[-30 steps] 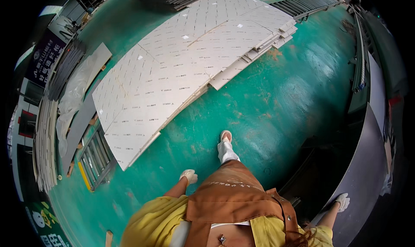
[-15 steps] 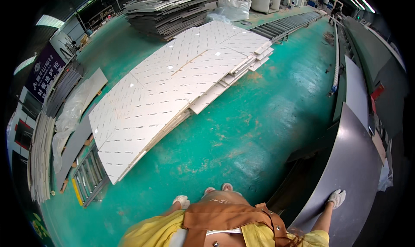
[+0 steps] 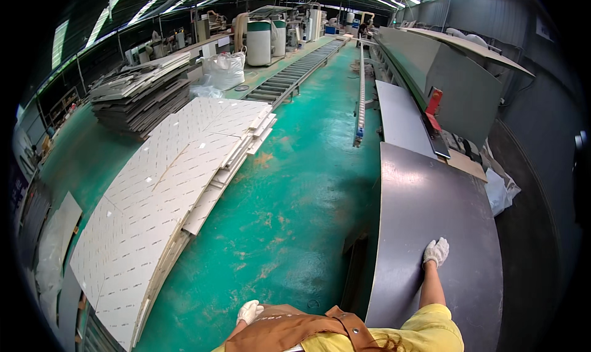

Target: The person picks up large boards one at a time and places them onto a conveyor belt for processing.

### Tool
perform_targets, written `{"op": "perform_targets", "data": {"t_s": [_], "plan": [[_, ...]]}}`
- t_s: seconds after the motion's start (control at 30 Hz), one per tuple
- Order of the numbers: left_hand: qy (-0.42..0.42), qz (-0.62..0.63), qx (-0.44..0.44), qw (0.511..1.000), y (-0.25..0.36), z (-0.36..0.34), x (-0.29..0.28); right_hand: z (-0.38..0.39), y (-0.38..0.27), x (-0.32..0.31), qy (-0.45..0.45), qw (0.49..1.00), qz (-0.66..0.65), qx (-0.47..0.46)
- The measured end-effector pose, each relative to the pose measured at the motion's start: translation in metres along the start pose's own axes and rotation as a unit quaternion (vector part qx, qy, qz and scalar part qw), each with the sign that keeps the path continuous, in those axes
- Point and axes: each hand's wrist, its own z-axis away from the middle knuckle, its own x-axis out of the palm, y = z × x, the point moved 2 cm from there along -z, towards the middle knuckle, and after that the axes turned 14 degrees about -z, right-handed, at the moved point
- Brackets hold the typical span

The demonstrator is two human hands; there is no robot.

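My right hand (image 3: 436,252), in a white glove, rests on the smooth dark grey board (image 3: 425,192) at the right. Its fingers lie on the board's surface and grip nothing visible. Low in the view, my left hand (image 3: 249,312), also gloved in white, hangs beside my brown apron (image 3: 295,327). The fingers of that hand are loosely bent, and nothing shows in them. To its left stands a large stack of white printed panels (image 3: 166,167) with uneven edges.
A roller conveyor (image 3: 295,72) runs into the distance. Behind the panel stack are a pile of grey boards (image 3: 138,96) and a white bulk bag (image 3: 223,71). Beyond the dark board sits a machine with a red part (image 3: 434,103). Green floor (image 3: 271,223) lies between the stack and the board.
My view has swung up and to the right, showing more of the hall. My right hand stays on the dark board, while my left remains beside the apron.
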Motion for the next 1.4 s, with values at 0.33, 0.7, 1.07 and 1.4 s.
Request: {"op": "perform_targets", "data": {"t_s": [0.33,0.7,1.07,1.4], "plan": [[-0.007,-0.238,-0.067,0.969,-0.030,0.006,-0.020,-0.038,0.017,0.004,0.016,1.000,-0.016,-0.017],[0.086,-0.044,-0.192,0.977,-0.070,0.056,-0.026,-0.043,0.023,0.014,0.037,0.998,-0.007,-0.047],[0.125,-0.078,-0.097,0.984,-0.126,0.067,-0.059,-0.025,0.027,0.001,0.020,0.999,-0.008,-0.029],[0.062,-0.031,-0.080,0.994,-0.079,0.101,-0.031,0.001,-0.032,-0.010,-0.029,0.994,-0.046,-0.098]]}}
